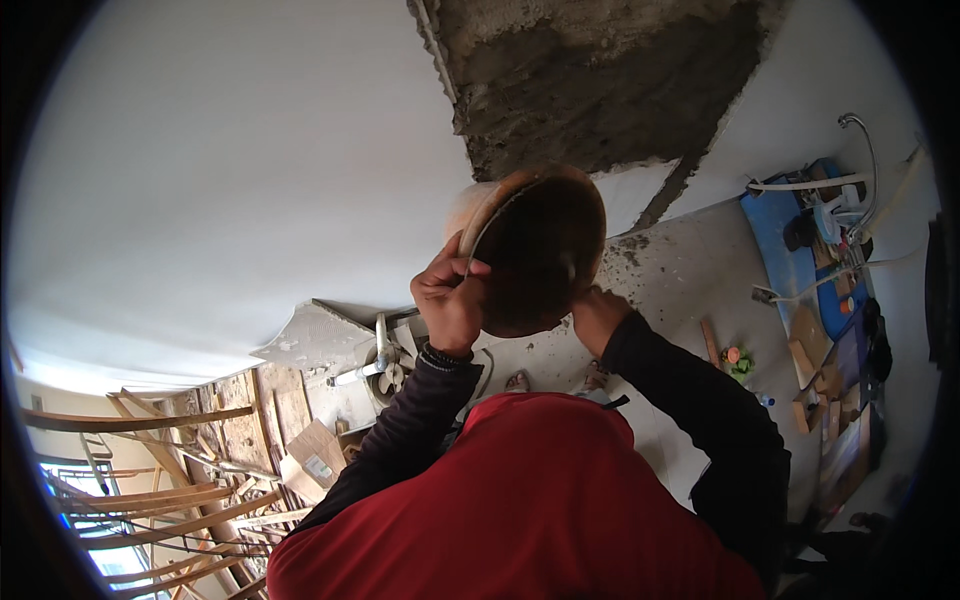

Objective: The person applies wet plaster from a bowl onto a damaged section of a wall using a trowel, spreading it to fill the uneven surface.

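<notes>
In front of my chest I hold up a round, tan tub (468, 212), tilted so that its wide mouth faces me. Its inside is dark, and I cannot make out what is in it. My left hand (450, 300) is closed on the left rim, with the thumb over the edge. At the lower right of the rim is my right hand (598, 320), closed against the tub, its fingers partly hidden. Beyond the tub, a rough patch of dark grey mortar (610, 90) covers part of the white wall (270, 150).
A fan (385, 375) and a broken pale board (315, 335) stand at left. Wooden beams (170, 505) and a cardboard box (312, 457) lie farther left. Mortar crumbs (640, 250) dot the floor. At right are a small plant (738, 362), a blue sheet (780, 240) and a faucet (868, 150).
</notes>
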